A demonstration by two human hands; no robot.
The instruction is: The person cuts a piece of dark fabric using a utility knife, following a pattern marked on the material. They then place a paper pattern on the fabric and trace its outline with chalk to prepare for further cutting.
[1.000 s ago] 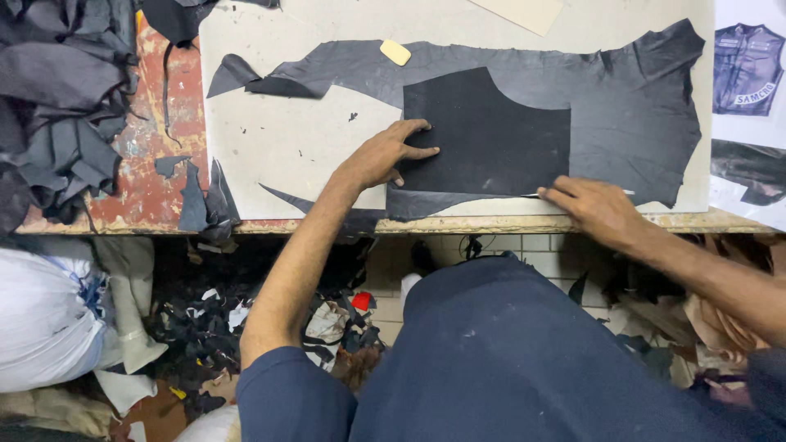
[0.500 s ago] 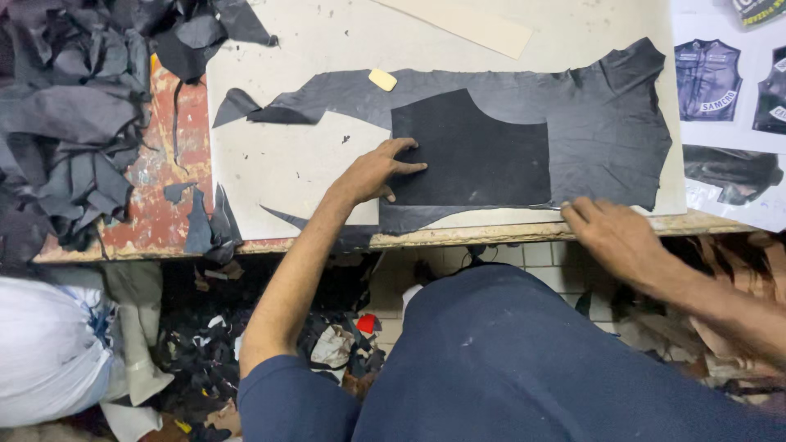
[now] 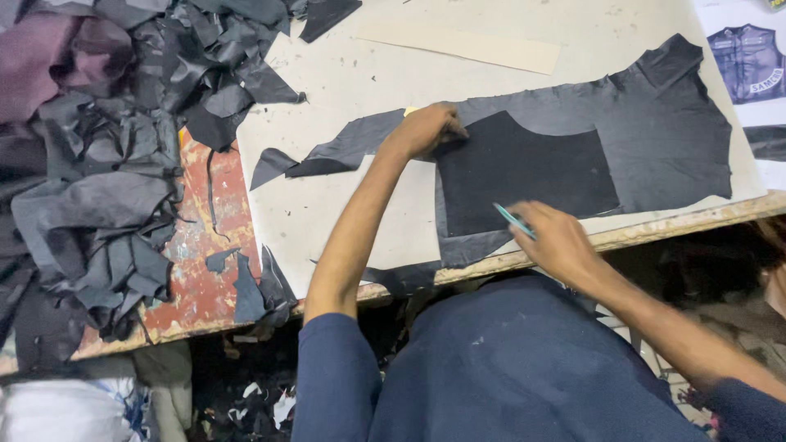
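Observation:
A dark grey leather hide (image 3: 655, 139) lies spread on a pale cutting board (image 3: 344, 74). On top of it rests a black pattern piece (image 3: 524, 168) with a curved upper edge. My left hand (image 3: 426, 129) presses down on the pattern's upper left corner. My right hand (image 3: 553, 237) holds a thin teal pen (image 3: 513, 219) at the pattern's lower left edge, near the front edge of the board.
A heap of black and grey leather scraps (image 3: 106, 139) covers the worn red table (image 3: 196, 262) at the left. A long beige strip (image 3: 463, 47) lies at the back of the board. Printed vest pictures (image 3: 749, 53) sit at the far right.
My left hand moved from the pattern's lower left up to its upper left corner. My right hand moved left along the front edge to the pattern's lower left edge, the pen now showing.

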